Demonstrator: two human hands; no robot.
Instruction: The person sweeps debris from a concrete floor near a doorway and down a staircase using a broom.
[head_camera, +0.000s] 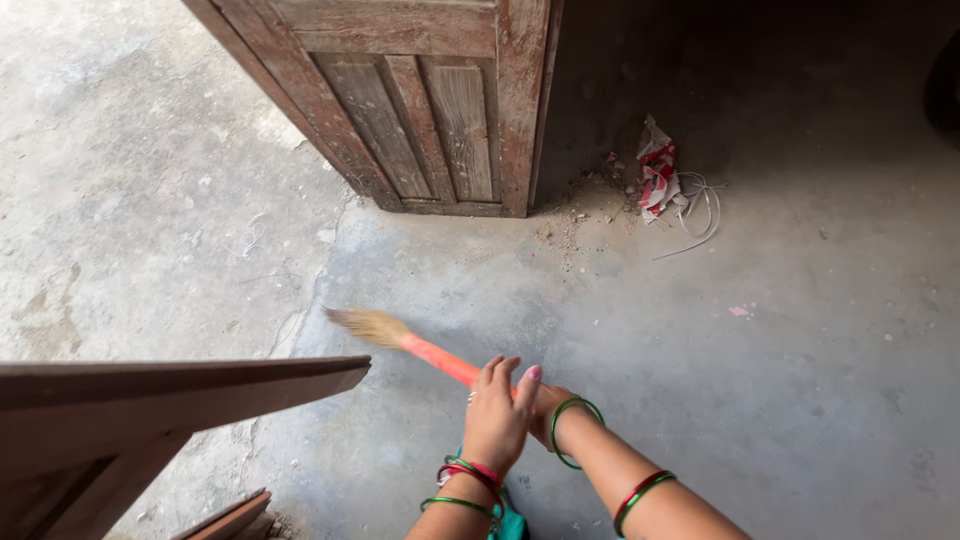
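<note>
Clearly a sweeping stroke — the left hand (497, 415) and the right hand (545, 405) behind it both grip the orange-handled broom (420, 348) at lower centre, bristles on the concrete floor (800, 330). Debris (662, 185) by the weathered door (430, 110) probably needs a longer reach toward the upper right.

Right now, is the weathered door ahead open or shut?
Open. The weathered wooden door stands swung at an angle, its free edge clear of any frame, with dark floor and swept debris visible past that edge.

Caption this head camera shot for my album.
Both hands, left hand over right hand, grip an orange-handled broom on a concrete floor.
</note>
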